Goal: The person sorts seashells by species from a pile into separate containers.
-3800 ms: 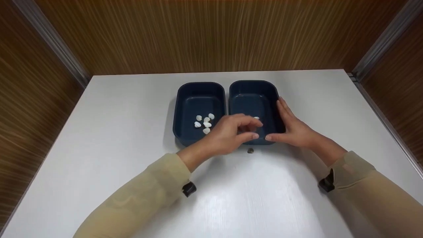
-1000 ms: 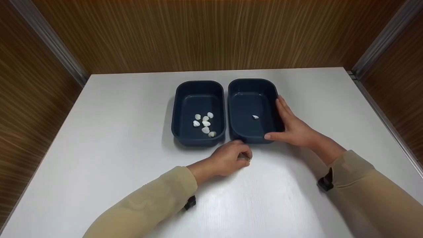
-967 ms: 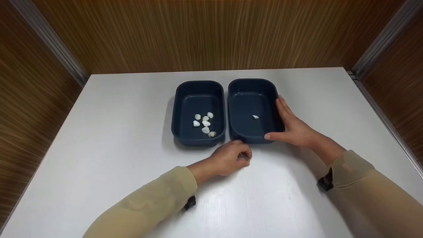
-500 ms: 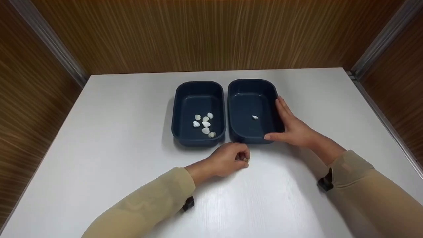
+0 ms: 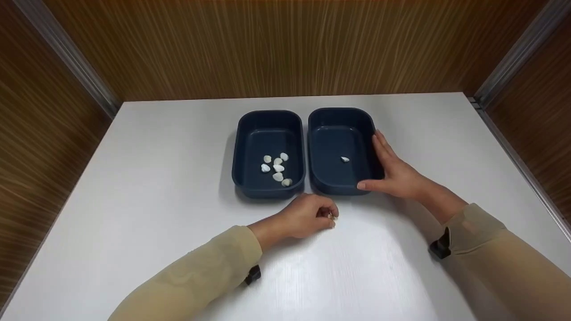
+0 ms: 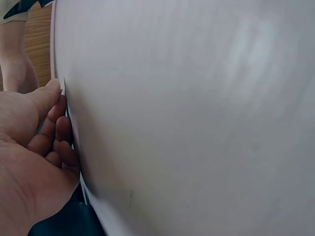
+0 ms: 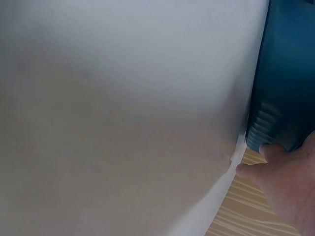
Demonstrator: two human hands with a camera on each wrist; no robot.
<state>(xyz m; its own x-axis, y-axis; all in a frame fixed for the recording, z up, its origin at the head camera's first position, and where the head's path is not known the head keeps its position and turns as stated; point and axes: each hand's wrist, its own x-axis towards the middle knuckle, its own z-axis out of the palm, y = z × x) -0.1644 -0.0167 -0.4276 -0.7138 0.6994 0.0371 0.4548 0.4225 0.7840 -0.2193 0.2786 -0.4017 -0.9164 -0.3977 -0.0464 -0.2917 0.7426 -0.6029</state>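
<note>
In the head view my left hand (image 5: 308,216) is low over the table, just in front of two dark blue containers. Its thumb and fingertips pinch a small shell (image 5: 331,217), partly hidden by the fingers. In the left wrist view the hand (image 6: 42,132) has curled fingers, and the shell does not show clearly. My right hand (image 5: 399,176) rests with straight fingers along the right wall of the right container (image 5: 330,188), thumb at its near corner. One white shell (image 5: 345,159) lies inside. Several pale shells (image 5: 278,168) sit in the left container (image 5: 263,193).
The two containers stand side by side with a narrow gap, toward the back of the white table (image 5: 156,178). Wood-grain panels (image 5: 285,49) wall off the back and both sides. A black wrist device (image 5: 253,275) hangs under the left sleeve.
Since the oldest frame, my left hand has come down from over the right container to the table and taken the small shell that lay there. My right hand stays at the container.
</note>
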